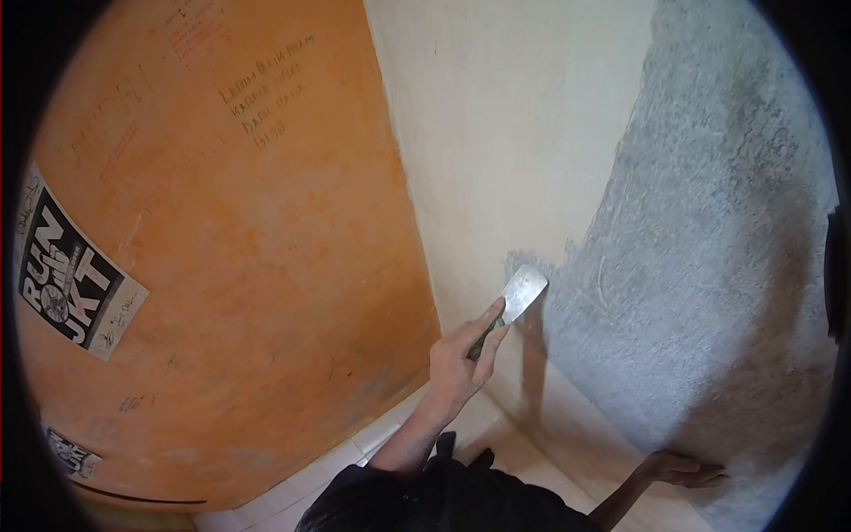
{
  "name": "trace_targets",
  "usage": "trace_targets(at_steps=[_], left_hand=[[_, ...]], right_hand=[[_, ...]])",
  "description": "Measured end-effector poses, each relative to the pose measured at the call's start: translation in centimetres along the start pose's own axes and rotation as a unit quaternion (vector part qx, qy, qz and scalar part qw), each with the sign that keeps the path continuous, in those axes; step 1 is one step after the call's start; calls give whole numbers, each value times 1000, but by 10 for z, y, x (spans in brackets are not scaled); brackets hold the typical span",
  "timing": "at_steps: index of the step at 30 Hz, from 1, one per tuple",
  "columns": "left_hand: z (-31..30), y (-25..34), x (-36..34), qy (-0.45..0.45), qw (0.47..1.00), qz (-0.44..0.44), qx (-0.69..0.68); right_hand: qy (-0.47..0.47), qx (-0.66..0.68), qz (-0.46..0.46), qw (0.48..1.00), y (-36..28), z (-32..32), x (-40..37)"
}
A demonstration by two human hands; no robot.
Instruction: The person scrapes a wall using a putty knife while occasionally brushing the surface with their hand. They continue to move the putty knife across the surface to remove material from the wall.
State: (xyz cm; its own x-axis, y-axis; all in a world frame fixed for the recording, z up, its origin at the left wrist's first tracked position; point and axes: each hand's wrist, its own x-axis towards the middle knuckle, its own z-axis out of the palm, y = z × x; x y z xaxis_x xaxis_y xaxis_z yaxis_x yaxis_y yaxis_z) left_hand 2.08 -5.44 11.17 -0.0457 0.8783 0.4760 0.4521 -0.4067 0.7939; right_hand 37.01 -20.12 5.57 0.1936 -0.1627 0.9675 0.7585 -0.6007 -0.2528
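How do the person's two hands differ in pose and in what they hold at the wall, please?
The left hand is closed on a scraper, forefinger laid toward the blade; the right hand holds nothing and is spread open. The left hand is raised at the edge of the grey patch; the right hand lies much lower, flat against the wall. Both are bare and at the same wall.

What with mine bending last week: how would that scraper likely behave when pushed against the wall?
The scraper blade looks like thin shiny metal, so it probably flexes slightly yet springs back. The left hand steers it alone, one finger along the handle, suggesting it is light.
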Motion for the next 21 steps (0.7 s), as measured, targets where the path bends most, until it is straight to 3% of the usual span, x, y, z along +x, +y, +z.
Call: trace_targets(at_steps=[2, 7, 11, 13, 18, 20, 21], left_hand=[[2, 8, 8, 28, 999, 31, -24], [-1, -6, -12, -3, 1000, 17, -19], [-7, 23, 4, 5, 1000, 10, -17], [-1, 10, 4, 5, 1000, 19, -13], [3, 25, 5, -7, 1000, 16, -24], [8, 55, 28, 46, 988, 128, -66], [11, 56, 26, 50, 987, 127, -79]], right_hand=[[5, 6, 5, 1000, -2, 3, 1], [11, 38, 30, 999, 11, 0, -4], [-4, 17, 51, 999, -25, -12, 11], [-14, 6, 70, 997, -36, -10, 16], [65, 42, -36, 996, 11, 10, 3], [50, 45, -19, 998, -17, -7, 9], [32, 55, 3, 998, -28, -10, 15]])
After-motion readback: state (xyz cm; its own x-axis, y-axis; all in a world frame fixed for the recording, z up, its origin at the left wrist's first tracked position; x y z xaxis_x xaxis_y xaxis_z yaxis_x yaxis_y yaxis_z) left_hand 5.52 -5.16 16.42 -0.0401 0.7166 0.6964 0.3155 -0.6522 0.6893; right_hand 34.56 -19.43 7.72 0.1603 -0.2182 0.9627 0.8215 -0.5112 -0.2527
